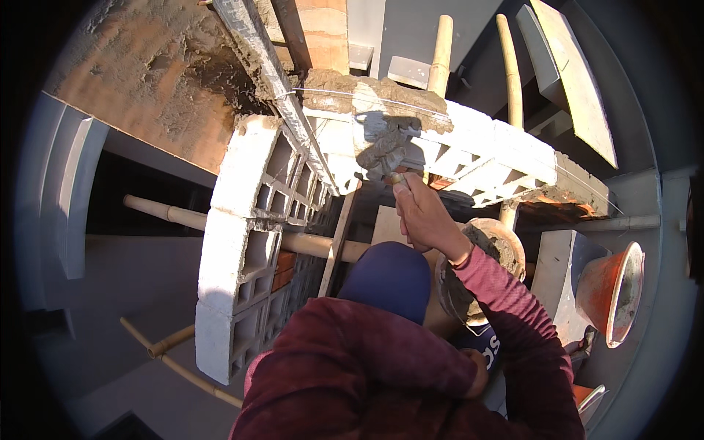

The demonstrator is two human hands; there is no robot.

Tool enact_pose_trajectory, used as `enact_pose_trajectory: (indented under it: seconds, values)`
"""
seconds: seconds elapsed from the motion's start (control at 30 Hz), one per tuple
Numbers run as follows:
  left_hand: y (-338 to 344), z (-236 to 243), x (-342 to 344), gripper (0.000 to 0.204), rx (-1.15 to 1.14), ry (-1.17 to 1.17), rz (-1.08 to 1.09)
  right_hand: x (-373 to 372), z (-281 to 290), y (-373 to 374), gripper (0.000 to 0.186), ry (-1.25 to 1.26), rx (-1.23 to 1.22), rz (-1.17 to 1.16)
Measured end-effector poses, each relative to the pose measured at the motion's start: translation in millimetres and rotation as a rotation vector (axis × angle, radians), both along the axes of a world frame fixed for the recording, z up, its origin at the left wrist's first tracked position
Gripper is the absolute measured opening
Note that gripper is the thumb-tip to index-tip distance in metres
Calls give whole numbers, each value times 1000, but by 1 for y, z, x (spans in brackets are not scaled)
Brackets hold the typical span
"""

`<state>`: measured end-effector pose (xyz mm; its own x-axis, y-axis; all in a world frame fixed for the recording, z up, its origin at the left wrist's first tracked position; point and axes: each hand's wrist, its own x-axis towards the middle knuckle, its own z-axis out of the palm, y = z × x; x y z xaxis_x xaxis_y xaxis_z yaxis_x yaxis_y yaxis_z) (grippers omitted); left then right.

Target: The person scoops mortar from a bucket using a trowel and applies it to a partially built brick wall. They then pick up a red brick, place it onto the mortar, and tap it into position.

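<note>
My right hand (pixel 424 214) is closed round the handle of a trowel (pixel 396 178). Grey mortar (pixel 387 144) covers its blade, which is over the corner of a pale hollow-block wall (pixel 460 170). A bed of wet mortar (pixel 411 97) lies along the top of that wall, under a thin string. My left hand (pixel 478 372) rests low near my right forearm, partly covered by its sleeve, with its fingers hidden. Below my right wrist stands a round bucket (pixel 515 242) with mortar inside.
A second run of hollow blocks (pixel 220 268) curves down the left. A mortar-smeared straight bar (pixel 282 95) leans at the corner, by a mortar-covered board (pixel 161 125). Bamboo poles (pixel 167 211) cross below. An orange bucket (pixel 609 293) stands at right.
</note>
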<state>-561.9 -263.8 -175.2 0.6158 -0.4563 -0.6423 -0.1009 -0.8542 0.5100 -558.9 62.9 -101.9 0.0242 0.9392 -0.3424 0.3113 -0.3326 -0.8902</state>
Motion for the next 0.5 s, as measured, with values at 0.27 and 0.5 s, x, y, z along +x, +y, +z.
enact_pose_trajectory:
  seconds: [0.27, 0.5]
  values:
    - [77, 77, -32, 39, 28, -73, -33, 18, 13, -19, 25, -566, 267, 184]
    - [87, 94, -26, 45, -5, -73, -174, 96, 112, -142, 28, -638, 126, 211]
